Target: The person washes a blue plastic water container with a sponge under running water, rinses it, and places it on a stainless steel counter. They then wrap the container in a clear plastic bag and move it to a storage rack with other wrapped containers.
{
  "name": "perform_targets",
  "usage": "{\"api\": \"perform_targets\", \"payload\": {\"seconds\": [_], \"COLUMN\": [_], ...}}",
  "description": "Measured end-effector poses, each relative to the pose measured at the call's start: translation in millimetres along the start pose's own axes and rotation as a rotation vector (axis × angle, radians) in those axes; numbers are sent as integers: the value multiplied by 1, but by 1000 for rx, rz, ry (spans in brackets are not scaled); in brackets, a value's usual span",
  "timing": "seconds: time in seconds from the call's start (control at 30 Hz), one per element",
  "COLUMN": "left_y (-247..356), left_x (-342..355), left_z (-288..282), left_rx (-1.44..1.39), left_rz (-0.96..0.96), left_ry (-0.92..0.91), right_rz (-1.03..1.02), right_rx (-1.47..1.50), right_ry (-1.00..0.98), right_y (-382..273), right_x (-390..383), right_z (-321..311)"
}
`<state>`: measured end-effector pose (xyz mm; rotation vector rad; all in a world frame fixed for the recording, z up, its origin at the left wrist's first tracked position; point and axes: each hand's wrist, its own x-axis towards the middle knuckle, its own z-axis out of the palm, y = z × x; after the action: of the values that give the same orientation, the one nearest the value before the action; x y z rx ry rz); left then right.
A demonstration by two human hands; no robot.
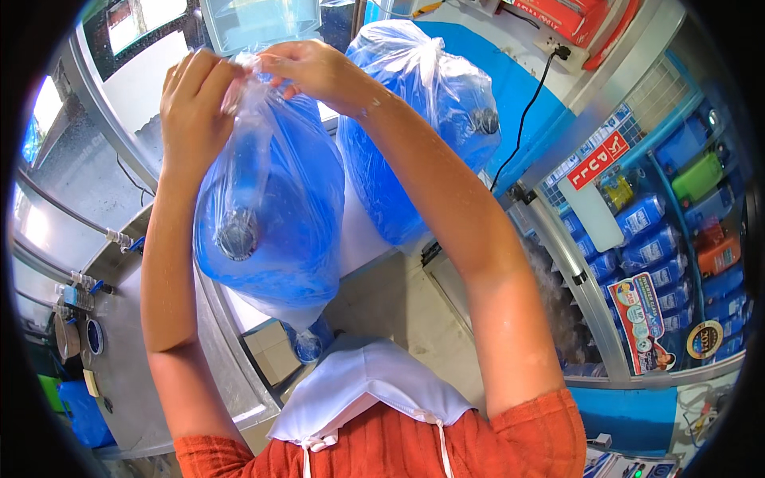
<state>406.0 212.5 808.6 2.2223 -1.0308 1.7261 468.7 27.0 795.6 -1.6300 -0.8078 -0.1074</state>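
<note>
A large blue water jug (295, 207) stands in front of me inside a clear plastic bag (259, 151). Its dark spout cap (237, 234) shows through the film on the near side. My left hand (194, 99) and my right hand (315, 73) are both closed on the gathered top of this bag, close together. Whether that top is knotted, I cannot tell. Just right of it is a second blue jug (382, 171), also wrapped in a clear bag, whose top is bunched into a knot (430, 57).
At the left runs a metal counter (171, 358) with taps (119, 239) above it and a blue container (84, 414). A glass-door fridge (574, 263) with bottles stands at the right. A black cable (527, 119) hangs near the second jug.
</note>
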Motion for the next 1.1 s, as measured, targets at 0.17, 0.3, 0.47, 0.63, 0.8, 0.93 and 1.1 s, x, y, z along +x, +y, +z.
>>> {"api": "perform_targets", "payload": {"seconds": [0.17, 0.3, 0.47, 0.63, 0.8, 0.93, 1.1], "left_y": [3, 9, 19, 74, 121, 139, 146], "left_x": [7, -32, -96, -198, -239, -217, -207], "left_z": [-5, -35, -81, -148, -185, -183, -181], "left_rx": [-44, -81, -308, -479, -600, -602, -701], "left_rz": [-60, -307, -851, -1228, -1255, -1172, -971], "left_ry": [-66, -196, -85, -141, -663, -917, -1053], "right_rz": [-118, -355, -290, -308, 1179, 1128, 1180], "right_rx": [-374, -1083, -980, -1062, -1602, -1700, -1606], "right_ry": [235, 249, 356, 815, 617, 470, 499], "right_y": [11, 23, 6, 10, 81, 119, 123], "right_x": [11, -16, -82, -222, -384, -442, -440], "right_z": [-17, -33, -30, -166, -267, -283, -292]}}
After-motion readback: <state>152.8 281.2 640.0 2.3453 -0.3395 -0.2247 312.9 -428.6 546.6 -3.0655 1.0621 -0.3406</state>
